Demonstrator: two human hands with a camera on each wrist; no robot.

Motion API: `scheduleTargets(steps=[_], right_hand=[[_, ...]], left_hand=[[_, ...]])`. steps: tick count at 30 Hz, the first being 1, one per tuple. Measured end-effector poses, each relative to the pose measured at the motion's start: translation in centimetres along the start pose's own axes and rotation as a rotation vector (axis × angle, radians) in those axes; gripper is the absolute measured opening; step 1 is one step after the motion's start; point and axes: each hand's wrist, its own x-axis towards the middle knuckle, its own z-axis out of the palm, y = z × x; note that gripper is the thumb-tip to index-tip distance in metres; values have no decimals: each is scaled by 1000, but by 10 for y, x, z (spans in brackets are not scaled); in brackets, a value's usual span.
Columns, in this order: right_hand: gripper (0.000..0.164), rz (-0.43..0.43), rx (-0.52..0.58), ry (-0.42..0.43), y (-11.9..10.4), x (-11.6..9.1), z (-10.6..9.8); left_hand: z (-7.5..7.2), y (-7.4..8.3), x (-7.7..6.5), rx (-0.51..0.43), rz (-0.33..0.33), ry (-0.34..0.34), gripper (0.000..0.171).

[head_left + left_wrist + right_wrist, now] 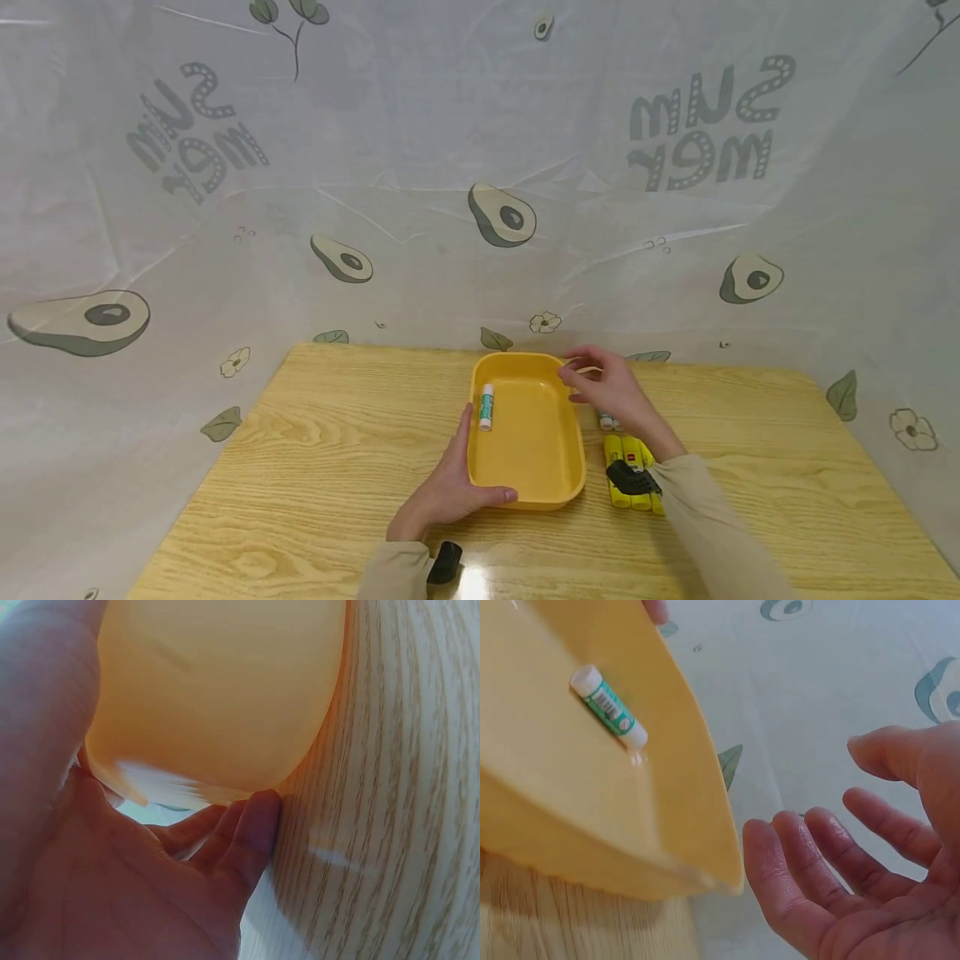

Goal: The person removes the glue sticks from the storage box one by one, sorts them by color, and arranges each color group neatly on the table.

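A yellow plastic tray (527, 500) lies on the wooden table with a white-and-green glue stick (487, 407) inside, along its left wall. My left hand (448, 493) holds the tray's near left corner, its thumb along the near rim and its fingers against the left side. In the left wrist view, those fingers (255, 825) press the tray's outer wall close to the tabletop. Beside the far right corner of the tray, my right hand (609, 389) is raised with loosely bent fingers and nothing between them. The right wrist view shows its fingertips (761, 844) right by the tray's rim.
Right of the tray, three yellow tubes (630, 471) lie side by side, partly behind the right wrist. White-ended sticks (607, 422) show just beyond them, mostly hidden by the right hand. A patterned white curtain (420, 292) hangs behind the wooden table (337, 433).
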Motion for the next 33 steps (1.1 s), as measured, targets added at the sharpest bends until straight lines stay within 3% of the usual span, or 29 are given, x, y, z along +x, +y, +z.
scheduleTargets(steps=[13, 33], right_hand=[[39, -75, -7, -37, -4, 11, 20], [45, -64, 12, -112, 2, 35, 47]], left_hand=[[0, -3, 1, -9, 11, -3, 136], [-1, -3, 0, 7, 1, -12, 134]])
